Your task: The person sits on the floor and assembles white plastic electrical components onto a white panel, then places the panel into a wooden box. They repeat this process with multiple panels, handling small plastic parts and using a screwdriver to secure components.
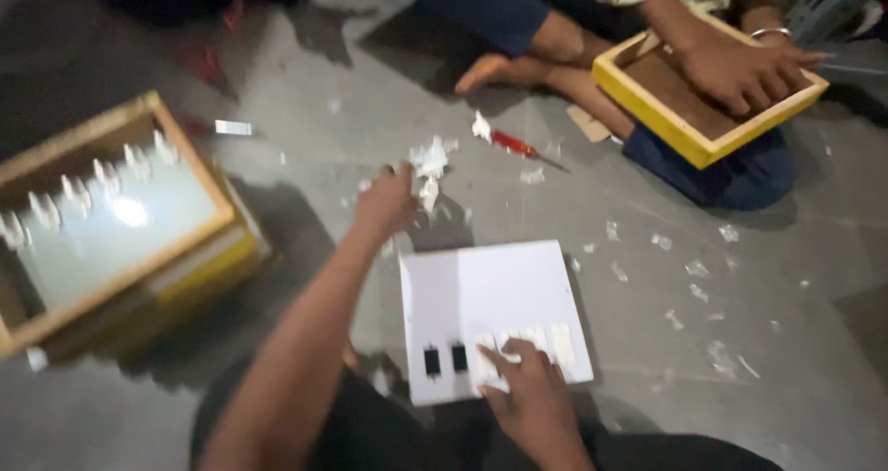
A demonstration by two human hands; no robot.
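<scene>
A white square board (504,291) lies on the grey floor in front of me, with two small black pieces (445,359) and a row of pale pieces near its near edge. My right hand (527,388) presses its fingers on those pale pieces. My left hand (387,201) reaches far forward and is closed on a crumpled bit of white tape or paper (429,167) on the floor. The view is blurred.
A yellow-framed wooden box with a shiny inner sheet (111,221) stands at left. Another person sits at the back right with a hand in a second yellow-framed box (689,133). A red-handled tool (511,143) and several scraps (680,277) lie on the floor.
</scene>
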